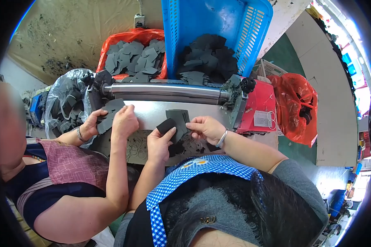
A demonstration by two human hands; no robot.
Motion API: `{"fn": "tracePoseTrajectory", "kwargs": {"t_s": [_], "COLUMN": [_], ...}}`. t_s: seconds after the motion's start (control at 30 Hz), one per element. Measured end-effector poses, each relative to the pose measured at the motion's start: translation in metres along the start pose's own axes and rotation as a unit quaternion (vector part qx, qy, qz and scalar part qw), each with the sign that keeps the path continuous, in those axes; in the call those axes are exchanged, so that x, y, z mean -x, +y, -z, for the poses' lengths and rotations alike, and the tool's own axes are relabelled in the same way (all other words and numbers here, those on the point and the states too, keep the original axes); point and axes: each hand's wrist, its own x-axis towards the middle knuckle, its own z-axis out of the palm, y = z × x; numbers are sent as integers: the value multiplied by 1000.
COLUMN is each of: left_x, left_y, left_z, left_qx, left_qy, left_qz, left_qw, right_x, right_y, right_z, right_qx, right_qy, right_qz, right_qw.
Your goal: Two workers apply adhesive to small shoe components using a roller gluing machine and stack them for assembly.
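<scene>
A small fanned stack of dark grey flat cut pieces [178,120], thin like foam or rubber sheet, is held in front of me. My left hand [157,147] grips it from below, with the thumb lying across the lower pieces. At the right edge of the stack, my right hand [209,129] pinches with thumb and forefinger; its other fingers are curled. Both hands are just in front of a smooth metal plate [150,114]. Behind the plate runs a shiny steel roller [165,90] of a machine with a red side cover [257,105].
On my left, a co-worker's hands [125,121] hold similar grey pieces [110,113]. Behind the roller are a blue basket [222,18] and a red bag [107,43], both with pieces. A clear bag [55,99] stands left; another red bag [294,96] is right.
</scene>
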Motion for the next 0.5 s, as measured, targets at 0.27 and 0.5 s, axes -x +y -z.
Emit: {"fn": "tracePoseTrajectory", "kwargs": {"t_s": [0.27, 0.5], "left_x": [-3, -7], "left_y": [2, -10], "left_z": [2, 8], "left_qx": [1, -41], "left_qy": [39, 20], "left_qz": [-35, -69], "left_qw": [999, 997], "right_x": [-5, 5], "right_y": [-8, -1], "right_z": [20, -1], "right_qx": [-45, 31], "right_qy": [122, 19], "right_qz": [-56, 4], "right_qw": [990, 999]}}
